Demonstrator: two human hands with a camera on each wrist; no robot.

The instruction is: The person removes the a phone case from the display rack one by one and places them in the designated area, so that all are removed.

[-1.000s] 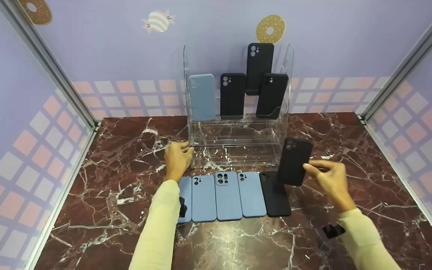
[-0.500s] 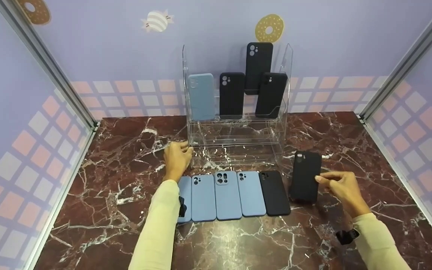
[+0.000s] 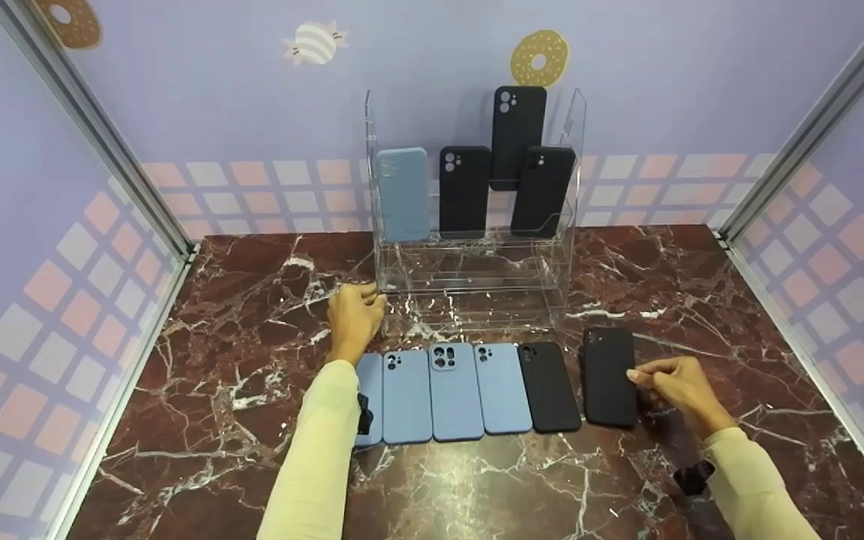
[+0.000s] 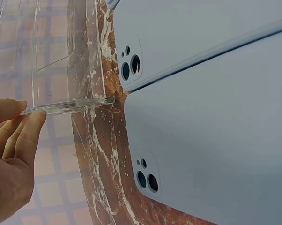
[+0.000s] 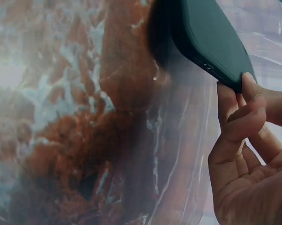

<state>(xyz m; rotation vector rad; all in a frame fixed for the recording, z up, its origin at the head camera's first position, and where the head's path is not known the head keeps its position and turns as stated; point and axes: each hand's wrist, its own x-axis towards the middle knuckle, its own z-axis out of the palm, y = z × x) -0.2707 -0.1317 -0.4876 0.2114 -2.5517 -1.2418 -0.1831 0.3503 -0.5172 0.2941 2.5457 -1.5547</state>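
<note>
My right hand [image 3: 683,386] pinches the right edge of a black phone case [image 3: 610,382] between thumb and fingers, just right of the row on the table. In the right wrist view the case [image 5: 216,37] is tilted, its side edge between thumb and fingertips. My left hand [image 3: 357,311] grips the left side panel of a clear acrylic stand [image 3: 469,281]; the left wrist view shows thumb and fingers on the panel's edge [image 4: 68,107]. Below the stand lie several blue phone cases [image 3: 408,397] side by side, the leftmost partly hidden by my sleeve, with another black case [image 3: 550,388] at the right end.
On the stand's upper tiers lean a light blue case [image 3: 403,195] and three black cases, one [image 3: 520,135] on the top tier. The marbled table [image 3: 214,420] is bounded by a patterned back wall [image 3: 252,97] and two side walls.
My right hand has carried the black case rightward and down from over the row's black case to a place beside it, near the table. The left hand has stayed on the stand.
</note>
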